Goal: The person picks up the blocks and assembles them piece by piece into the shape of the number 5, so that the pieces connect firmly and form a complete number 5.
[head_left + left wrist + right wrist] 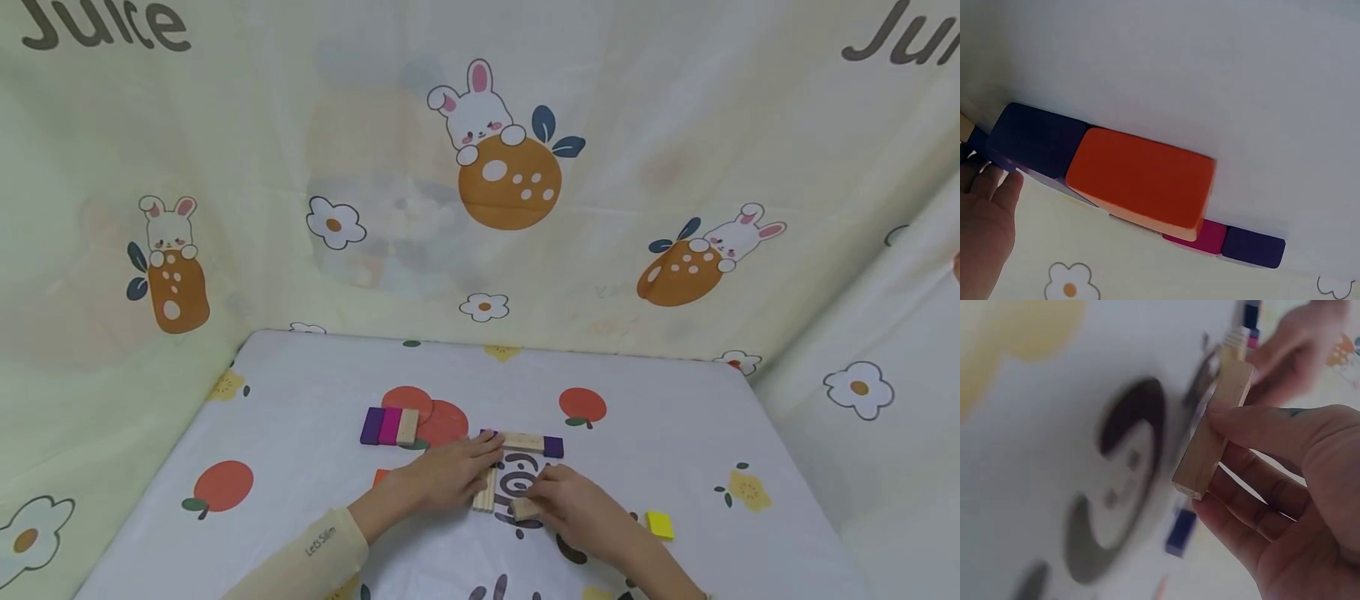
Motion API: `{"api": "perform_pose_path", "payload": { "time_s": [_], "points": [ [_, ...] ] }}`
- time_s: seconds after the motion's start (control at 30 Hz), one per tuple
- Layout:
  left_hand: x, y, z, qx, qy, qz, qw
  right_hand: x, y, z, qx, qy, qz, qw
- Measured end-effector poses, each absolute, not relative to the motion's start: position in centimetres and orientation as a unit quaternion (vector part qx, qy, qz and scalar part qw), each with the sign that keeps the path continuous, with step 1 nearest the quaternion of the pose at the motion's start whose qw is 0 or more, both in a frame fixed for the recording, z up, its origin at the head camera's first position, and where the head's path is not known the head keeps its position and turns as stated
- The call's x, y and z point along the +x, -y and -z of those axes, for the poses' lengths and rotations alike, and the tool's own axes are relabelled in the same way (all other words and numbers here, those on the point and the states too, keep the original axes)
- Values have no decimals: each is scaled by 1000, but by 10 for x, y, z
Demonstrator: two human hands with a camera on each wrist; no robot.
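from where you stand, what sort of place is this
Probably a makeshift tabletop play or work booth: rabbit-print fabric hangs behind a fruit-print tablecloth with small wooden blocks on it.

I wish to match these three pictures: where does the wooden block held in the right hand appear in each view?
Head: the wooden block is low, slightly right of centre, at the fingertips of the right hand.
Left wrist: not visible.
Right wrist: slanting, slightly right of centre, under the thumb.
Shared landmark: the left hand, low near the middle in head, at the left edge in left wrist, at upper right in right wrist.
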State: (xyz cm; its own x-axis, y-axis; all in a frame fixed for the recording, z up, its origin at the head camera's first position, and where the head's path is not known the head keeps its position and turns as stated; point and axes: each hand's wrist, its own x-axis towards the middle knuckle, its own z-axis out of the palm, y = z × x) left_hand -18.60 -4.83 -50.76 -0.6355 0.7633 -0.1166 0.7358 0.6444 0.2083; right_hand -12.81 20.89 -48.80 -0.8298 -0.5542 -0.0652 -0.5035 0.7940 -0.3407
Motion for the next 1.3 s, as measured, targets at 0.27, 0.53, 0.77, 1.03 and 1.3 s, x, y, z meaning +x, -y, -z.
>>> {"api": "perform_pose_path", "payload": {
  "time_s": [0.27, 0.53, 0.77, 1.03, 1.3],
  "points": [
    [-187, 49, 509, 418, -900, -74, 99, -127, -206, 498, -296, -942, 141, 73],
    [-188, 50, 510, 420, -899, -75, 97, -134, -202, 492, -291, -946, 136, 35],
    [-187, 50, 509, 423, -898, -80, 92, -139, -196, 493, -304, -940, 152, 35],
    [-187, 49, 508, 424, -897, -77, 93, -137, -189, 496, -315, -936, 148, 50],
    [-187, 50, 508, 419, -899, -77, 96, -136, -187, 493, -312, -937, 147, 55]
  ]
}}
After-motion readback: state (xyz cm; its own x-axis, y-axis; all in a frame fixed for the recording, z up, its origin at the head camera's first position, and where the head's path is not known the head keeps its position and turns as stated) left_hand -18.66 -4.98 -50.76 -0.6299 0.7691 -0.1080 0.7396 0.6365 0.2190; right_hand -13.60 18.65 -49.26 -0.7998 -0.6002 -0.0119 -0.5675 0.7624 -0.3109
